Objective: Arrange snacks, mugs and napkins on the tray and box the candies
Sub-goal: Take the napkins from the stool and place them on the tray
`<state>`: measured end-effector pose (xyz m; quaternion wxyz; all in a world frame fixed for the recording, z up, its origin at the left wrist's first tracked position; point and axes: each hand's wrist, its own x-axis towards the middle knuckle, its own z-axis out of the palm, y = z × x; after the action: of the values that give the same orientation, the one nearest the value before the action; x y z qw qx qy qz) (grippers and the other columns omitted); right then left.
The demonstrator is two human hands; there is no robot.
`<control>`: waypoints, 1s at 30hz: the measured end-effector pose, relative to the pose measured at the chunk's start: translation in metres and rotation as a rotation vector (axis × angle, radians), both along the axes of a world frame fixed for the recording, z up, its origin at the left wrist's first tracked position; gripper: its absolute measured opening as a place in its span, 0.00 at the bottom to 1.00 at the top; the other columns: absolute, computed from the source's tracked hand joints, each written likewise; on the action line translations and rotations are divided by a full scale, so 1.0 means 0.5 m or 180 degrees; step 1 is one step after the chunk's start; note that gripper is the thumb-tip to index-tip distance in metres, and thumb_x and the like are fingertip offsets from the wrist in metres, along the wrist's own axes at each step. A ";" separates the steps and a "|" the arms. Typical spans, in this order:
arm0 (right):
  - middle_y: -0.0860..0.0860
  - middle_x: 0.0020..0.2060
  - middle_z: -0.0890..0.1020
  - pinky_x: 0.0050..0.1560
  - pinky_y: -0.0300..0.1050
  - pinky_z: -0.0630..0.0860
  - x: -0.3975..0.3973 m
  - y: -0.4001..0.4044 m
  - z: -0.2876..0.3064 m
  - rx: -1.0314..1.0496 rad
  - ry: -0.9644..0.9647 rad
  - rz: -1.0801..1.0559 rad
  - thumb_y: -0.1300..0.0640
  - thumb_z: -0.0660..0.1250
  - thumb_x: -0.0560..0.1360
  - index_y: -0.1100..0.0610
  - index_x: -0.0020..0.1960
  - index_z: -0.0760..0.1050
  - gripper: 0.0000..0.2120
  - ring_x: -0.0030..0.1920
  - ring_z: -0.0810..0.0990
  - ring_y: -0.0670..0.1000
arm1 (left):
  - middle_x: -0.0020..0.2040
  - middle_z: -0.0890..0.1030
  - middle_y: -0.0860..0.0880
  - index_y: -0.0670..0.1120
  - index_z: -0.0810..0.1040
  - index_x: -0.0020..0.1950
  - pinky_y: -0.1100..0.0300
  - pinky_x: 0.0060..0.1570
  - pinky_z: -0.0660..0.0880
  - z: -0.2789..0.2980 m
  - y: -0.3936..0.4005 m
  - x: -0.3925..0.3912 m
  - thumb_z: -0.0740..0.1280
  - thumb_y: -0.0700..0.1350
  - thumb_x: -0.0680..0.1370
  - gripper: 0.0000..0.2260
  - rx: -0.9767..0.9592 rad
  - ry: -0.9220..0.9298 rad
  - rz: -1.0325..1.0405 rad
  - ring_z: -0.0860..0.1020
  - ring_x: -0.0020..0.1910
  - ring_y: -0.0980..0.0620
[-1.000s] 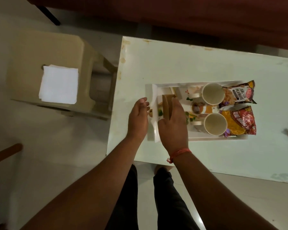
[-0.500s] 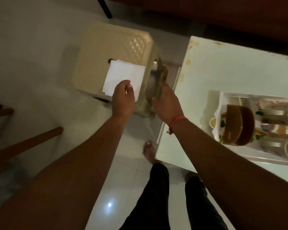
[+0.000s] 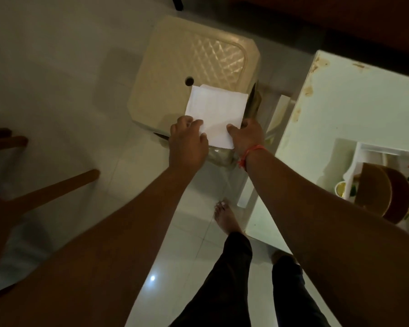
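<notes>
Dim room, light low. Person stands on the tiled floor [image 3: 64, 74], bent toward a cream plastic stool [image 3: 187, 60] with a quilted seat and a small round hole in it.

White napkins [image 3: 216, 114], a flat folded stack, lie on the stool's near right part and overhang its near edge. Both hands are on the stack's near edge. Left hand [image 3: 188, 143] grips the near left corner, fingers curled over the top of the paper. Right hand [image 3: 247, 134] takes the near right corner, thumb on top, the other fingers hidden behind the edge. The two hands sit a little apart, each closed on its own corner of the napkins. Cannot tell whether the stack is lifted or resting on the seat.

An orange thread band [image 3: 249, 153] circles the right wrist.

Just right of the stool stands the white bench [image 3: 354, 102], stained brown along its left edge. On it, at the right border of view, a white tray [image 3: 350, 166] with a raised rim, holding brown rounded things [image 3: 385, 192] that are too dark to identify.

A bare foot [image 3: 226, 215] and dark trousers show below. Wooden furniture legs [image 3: 57, 190] at far left.
</notes>
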<state>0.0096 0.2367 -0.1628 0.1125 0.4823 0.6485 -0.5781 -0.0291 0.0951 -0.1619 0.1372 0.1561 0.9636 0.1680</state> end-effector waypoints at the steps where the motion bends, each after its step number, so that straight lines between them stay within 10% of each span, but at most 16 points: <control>1: 0.55 0.58 0.80 0.52 0.45 0.77 0.006 0.003 -0.002 -0.0017 0.0033 0.0006 0.56 0.68 0.77 0.61 0.63 0.74 0.17 0.56 0.80 0.55 | 0.64 0.73 0.42 0.44 0.77 0.65 0.48 0.62 0.71 -0.001 0.000 0.007 0.64 0.43 0.78 0.16 0.0145 -0.0044 0.0062 0.71 0.62 0.41; 6: 0.54 0.54 0.81 0.48 0.48 0.80 0.086 0.032 0.012 -0.1067 0.0317 -0.0359 0.62 0.66 0.78 0.59 0.60 0.75 0.11 0.51 0.81 0.54 | 0.56 0.75 0.45 0.42 0.76 0.62 0.57 0.54 0.74 0.009 0.012 0.076 0.64 0.44 0.80 0.12 0.1119 -0.0474 0.1581 0.76 0.54 0.47; 9: 0.53 0.56 0.82 0.51 0.52 0.81 0.174 0.059 0.027 -0.1715 0.0271 -0.0472 0.63 0.65 0.79 0.57 0.62 0.75 0.12 0.53 0.81 0.53 | 0.55 0.81 0.46 0.45 0.75 0.62 0.55 0.48 0.78 0.017 0.021 0.148 0.62 0.52 0.81 0.14 0.2212 -0.2174 0.3115 0.80 0.53 0.48; 13: 0.55 0.59 0.82 0.57 0.58 0.79 0.296 0.098 0.028 -0.2066 0.0061 -0.0505 0.63 0.66 0.78 0.57 0.63 0.75 0.14 0.60 0.80 0.57 | 0.59 0.83 0.44 0.50 0.76 0.66 0.41 0.59 0.76 0.007 0.020 0.235 0.57 0.62 0.80 0.22 0.2944 -0.3885 0.3281 0.81 0.59 0.42; 19: 0.54 0.56 0.83 0.45 0.50 0.82 0.419 0.166 0.056 -0.1699 0.0033 -0.0308 0.64 0.65 0.78 0.54 0.61 0.77 0.13 0.53 0.82 0.54 | 0.56 0.84 0.46 0.49 0.80 0.56 0.47 0.55 0.80 0.020 0.095 0.310 0.69 0.44 0.78 0.08 0.1987 -0.3420 0.2340 0.82 0.54 0.46; 30: 0.54 0.52 0.83 0.57 0.53 0.79 0.531 0.305 0.111 0.0380 0.0219 0.0146 0.58 0.66 0.78 0.54 0.62 0.77 0.13 0.52 0.81 0.55 | 0.47 0.85 0.57 0.50 0.81 0.51 0.59 0.48 0.79 0.099 0.287 0.422 0.70 0.45 0.78 0.04 0.1981 -0.2737 0.1683 0.82 0.48 0.57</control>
<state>0.2750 0.3890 -0.1072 0.0743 0.4530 0.6961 -0.5520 0.1818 0.2388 -0.1122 0.4165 -0.1384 0.7332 0.5193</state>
